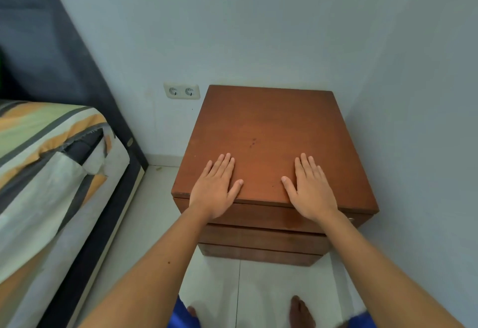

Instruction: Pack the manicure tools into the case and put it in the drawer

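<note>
Readable text: none anywhere in view.
Nightstand (271, 131) top and drawer fronts: bare wood, no label, brand or number.
Wall socket (181, 91): no legible marking.
Bedsheet (38, 133): stripes only, no lettering.

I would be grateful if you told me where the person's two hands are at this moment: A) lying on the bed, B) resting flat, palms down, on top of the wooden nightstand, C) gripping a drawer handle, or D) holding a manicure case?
B: the left hand and the right hand both lie open and flat on the nightstand top near its front edge, holding nothing.
</note>
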`<state>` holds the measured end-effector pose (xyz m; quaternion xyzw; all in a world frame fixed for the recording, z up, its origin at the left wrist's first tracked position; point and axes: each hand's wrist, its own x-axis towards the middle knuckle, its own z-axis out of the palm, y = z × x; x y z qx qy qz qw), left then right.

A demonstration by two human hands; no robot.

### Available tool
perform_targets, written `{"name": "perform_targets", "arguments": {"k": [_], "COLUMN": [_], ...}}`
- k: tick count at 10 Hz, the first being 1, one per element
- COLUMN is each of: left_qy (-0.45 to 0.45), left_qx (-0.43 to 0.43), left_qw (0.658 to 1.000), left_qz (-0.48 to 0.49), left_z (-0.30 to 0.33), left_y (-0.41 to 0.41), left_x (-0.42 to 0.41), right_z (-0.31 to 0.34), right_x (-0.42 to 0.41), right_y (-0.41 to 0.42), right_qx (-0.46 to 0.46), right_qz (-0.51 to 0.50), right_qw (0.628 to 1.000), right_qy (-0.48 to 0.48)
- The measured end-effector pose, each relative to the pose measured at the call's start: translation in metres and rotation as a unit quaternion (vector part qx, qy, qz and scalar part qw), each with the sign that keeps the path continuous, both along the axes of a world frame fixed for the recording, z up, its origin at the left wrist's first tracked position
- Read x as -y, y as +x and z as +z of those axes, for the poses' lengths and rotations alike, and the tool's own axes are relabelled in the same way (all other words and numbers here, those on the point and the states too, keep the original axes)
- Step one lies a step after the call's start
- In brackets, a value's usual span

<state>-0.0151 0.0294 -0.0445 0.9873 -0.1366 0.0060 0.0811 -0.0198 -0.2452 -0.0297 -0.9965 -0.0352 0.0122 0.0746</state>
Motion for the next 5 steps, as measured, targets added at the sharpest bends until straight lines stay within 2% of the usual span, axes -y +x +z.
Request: {"name": "perform_targets", "arguments": {"k": [3, 4, 5], "left_qy": [0.002, -0.034, -0.084], "left_qx": [0.025, 0.077, 0.110], "left_qw": [0.999, 0.994, 0.989], "left_qz": [0.032, 0.077, 0.046], "left_z": [-0.005, -0.007, -0.045], "left_y": [-0.016, -0.044, -0.108], "left_x": [0.010, 0.022, 0.029], "right_z": [-0.004, -0.004, -0.022], "right_x": [0.001, 0.005, 0.010], "right_y": [-0.046, -0.073, -0.113], "right_qx": [0.025, 0.034, 0.057], "right_qz": [0.024, 0.046, 0.084], "right_qw": [0.999, 0.997, 0.993], "right_qy": [0.039, 0.047, 0.052]}}
